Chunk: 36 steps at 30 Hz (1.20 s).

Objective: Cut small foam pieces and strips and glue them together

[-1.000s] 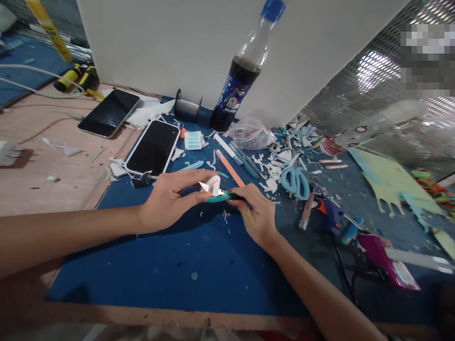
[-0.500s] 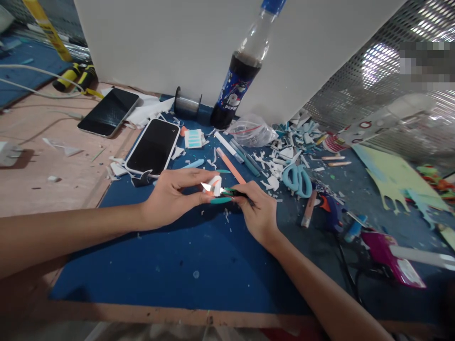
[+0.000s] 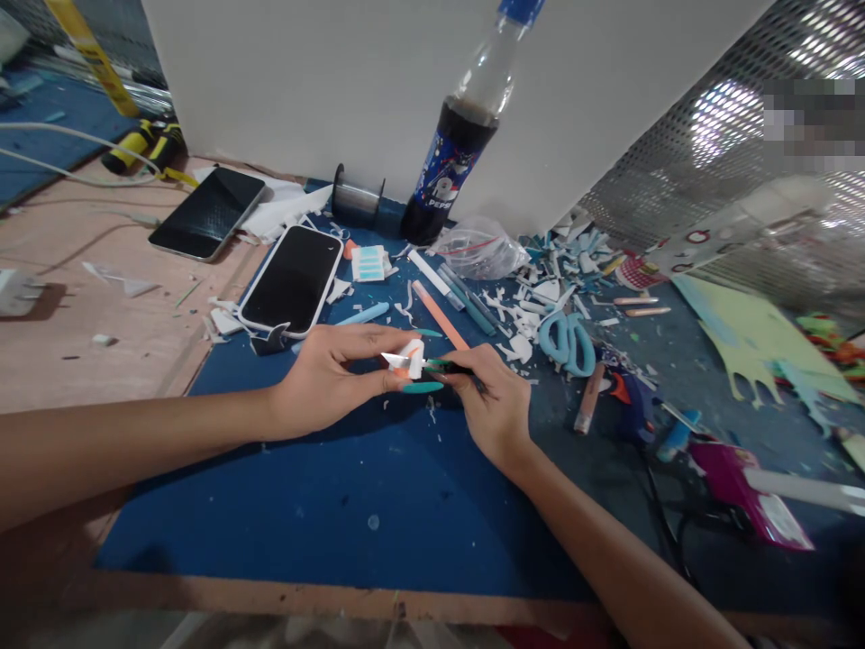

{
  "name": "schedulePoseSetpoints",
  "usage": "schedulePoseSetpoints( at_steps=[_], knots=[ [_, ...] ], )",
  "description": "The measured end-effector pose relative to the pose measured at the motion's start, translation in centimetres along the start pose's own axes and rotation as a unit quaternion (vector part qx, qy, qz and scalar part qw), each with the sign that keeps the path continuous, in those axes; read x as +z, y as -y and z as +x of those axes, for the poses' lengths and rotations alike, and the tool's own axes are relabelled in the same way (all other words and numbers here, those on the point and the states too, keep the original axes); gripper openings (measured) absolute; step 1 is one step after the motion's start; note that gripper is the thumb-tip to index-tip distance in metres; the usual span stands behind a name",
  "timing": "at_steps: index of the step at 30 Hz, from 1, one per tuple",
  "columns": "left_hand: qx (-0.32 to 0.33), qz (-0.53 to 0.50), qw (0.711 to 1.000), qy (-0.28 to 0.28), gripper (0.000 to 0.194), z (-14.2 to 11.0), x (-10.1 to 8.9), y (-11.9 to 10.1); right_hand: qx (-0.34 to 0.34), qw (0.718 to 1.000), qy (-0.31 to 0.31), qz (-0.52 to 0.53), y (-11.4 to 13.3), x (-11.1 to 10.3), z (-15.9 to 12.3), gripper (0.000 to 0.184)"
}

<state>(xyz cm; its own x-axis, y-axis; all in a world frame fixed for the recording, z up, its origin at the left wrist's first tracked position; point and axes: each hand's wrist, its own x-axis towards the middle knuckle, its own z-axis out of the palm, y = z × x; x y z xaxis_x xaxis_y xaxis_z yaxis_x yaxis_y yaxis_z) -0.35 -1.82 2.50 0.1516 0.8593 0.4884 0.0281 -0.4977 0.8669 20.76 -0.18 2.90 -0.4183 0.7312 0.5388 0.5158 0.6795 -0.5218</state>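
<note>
Between the fingertips of my left hand (image 3: pixel 331 368), a small white piece with orange on it (image 3: pixel 414 357) is pinched above the blue mat. Two teal, long oval shapes reach out past those fingertips; whether they are long nails or parts of the piece, I cannot tell. My right hand (image 3: pixel 496 401) is closed on a dark-handled craft knife (image 3: pixel 450 367). Its thin blade meets the white piece, and a bright pointed tip shows on the left side. How deep the blade sits in the piece is hidden.
Behind my hands lie a white-edged phone (image 3: pixel 294 279), an orange strip (image 3: pixel 439 314) and a Pepsi bottle (image 3: pixel 450 162). To the right are light blue scissors (image 3: pixel 566 344), foam scraps (image 3: pixel 547 293), a blue glue gun (image 3: pixel 633 406) and a magenta packet (image 3: pixel 750 496).
The white piece and both hands have shifted very slightly to the right. The upper teal shape is less exposed now. Both hands keep their hold.
</note>
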Motion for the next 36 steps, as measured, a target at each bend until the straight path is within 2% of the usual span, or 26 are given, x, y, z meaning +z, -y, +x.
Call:
schedulePoseSetpoints(
  at_steps=[11, 18, 30, 36],
  knots=[
    [-0.001, 0.002, 1.0, 0.016, 0.038, -0.14, 0.02, 0.01, 0.006, 1.0, -0.007, 0.002, 0.04, 0.05, -0.12, 0.011],
    [0.002, -0.004, 0.999, 0.038, 0.03, -0.03, -0.32, -0.36, -0.005, 1.0, -0.008, 0.023, -0.1, 0.13, -0.12, 0.013],
    [0.031, -0.01, 0.999, 0.011, 0.04, 0.1, -0.29, -0.16, 0.007, 1.0, -0.011, 0.008, -0.22, -0.07, -0.06, 0.012],
    [0.022, -0.008, 1.0, 0.011, 0.033, 0.07, -0.16, -0.13, 0.018, 1.0, -0.012, 0.007, -0.29, 0.03, -0.23, 0.011]
  ],
)
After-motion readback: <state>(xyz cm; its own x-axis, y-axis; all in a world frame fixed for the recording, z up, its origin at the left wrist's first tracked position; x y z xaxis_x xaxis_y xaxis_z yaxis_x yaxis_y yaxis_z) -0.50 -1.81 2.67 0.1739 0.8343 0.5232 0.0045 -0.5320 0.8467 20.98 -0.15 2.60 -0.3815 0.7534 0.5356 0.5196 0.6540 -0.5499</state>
